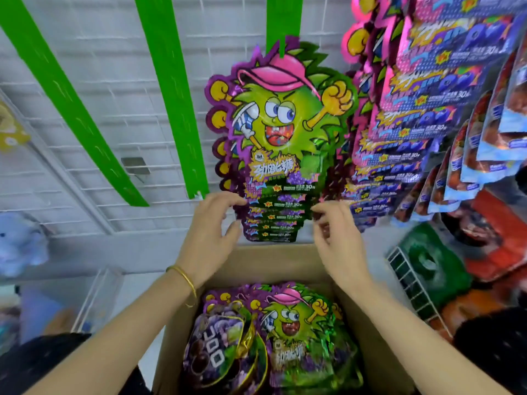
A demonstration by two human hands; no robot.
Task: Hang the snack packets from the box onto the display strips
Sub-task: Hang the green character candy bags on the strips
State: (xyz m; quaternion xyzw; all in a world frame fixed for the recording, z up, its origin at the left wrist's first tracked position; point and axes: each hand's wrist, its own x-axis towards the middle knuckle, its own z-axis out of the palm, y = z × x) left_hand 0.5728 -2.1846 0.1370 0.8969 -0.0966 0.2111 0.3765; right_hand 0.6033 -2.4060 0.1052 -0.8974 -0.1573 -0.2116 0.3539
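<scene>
A stack of green-and-purple snack packets [281, 132] with a cartoon figure hangs on the middle green display strip [282, 21]. My left hand [212, 232] touches the left lower edge of the hanging stack with relaxed, spread fingers. My right hand [336, 235] hovers at the stack's right lower edge, fingers loosely curled and holding nothing. Below my hands stands an open cardboard box [379, 337] with more of the same packets [299, 323] and purple grape packets [216, 346].
Two bare green strips [174, 95] [60, 92] hang to the left on a white wire grid wall [99, 67]. Pink-and-blue packets [422, 89] fill the strips on the right, with red bags [499, 238] and a wire basket [413, 286] below them.
</scene>
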